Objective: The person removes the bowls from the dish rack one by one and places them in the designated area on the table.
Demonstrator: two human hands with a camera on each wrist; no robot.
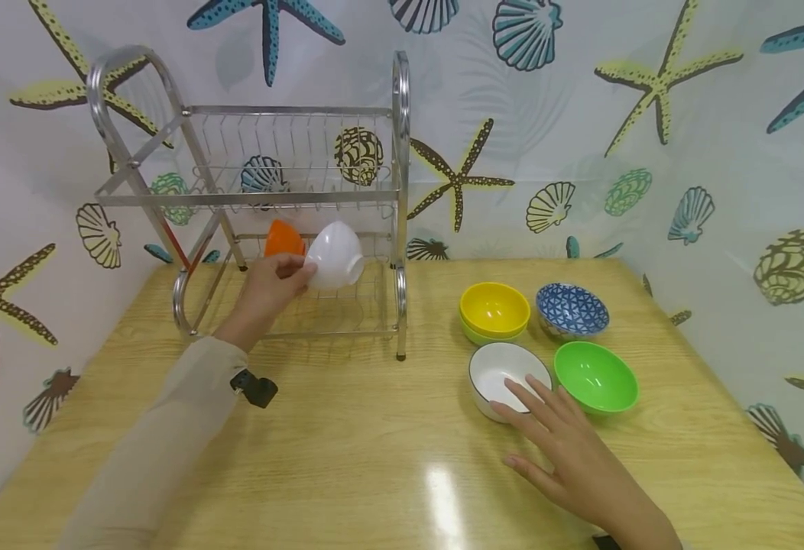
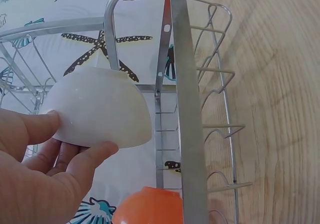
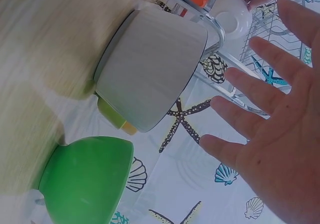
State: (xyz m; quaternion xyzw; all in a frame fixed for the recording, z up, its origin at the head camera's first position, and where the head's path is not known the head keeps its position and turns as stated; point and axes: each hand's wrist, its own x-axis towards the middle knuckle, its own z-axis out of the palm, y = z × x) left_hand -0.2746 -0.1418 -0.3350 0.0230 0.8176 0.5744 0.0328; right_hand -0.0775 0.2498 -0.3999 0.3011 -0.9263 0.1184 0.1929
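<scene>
In the head view my left hand point(image 1: 273, 286) pinches the edge of a white bowl point(image 1: 335, 256), which is tipped on its side at the lower tier of a metal dish rack point(image 1: 251, 200). The left wrist view shows thumb and fingers on the rim of that bowl point(image 2: 100, 106). Just beyond it an orange bowl point(image 1: 283, 238) stands tilted in the same tier. My right hand point(image 1: 570, 447) hovers with spread fingers over the near side of a dark-rimmed white bowl point(image 1: 508, 374), holding nothing. Beside it sits a bright green bowl point(image 1: 596, 376).
Behind the dark-rimmed bowl, a yellow bowl point(image 1: 494, 308) is stacked in a light green bowl point(image 1: 491, 336). A blue patterned bowl point(image 1: 572, 309) stands at the back right of the wooden table point(image 1: 347, 428). Patterned cloth walls point(image 1: 553, 153) enclose the table's back and sides.
</scene>
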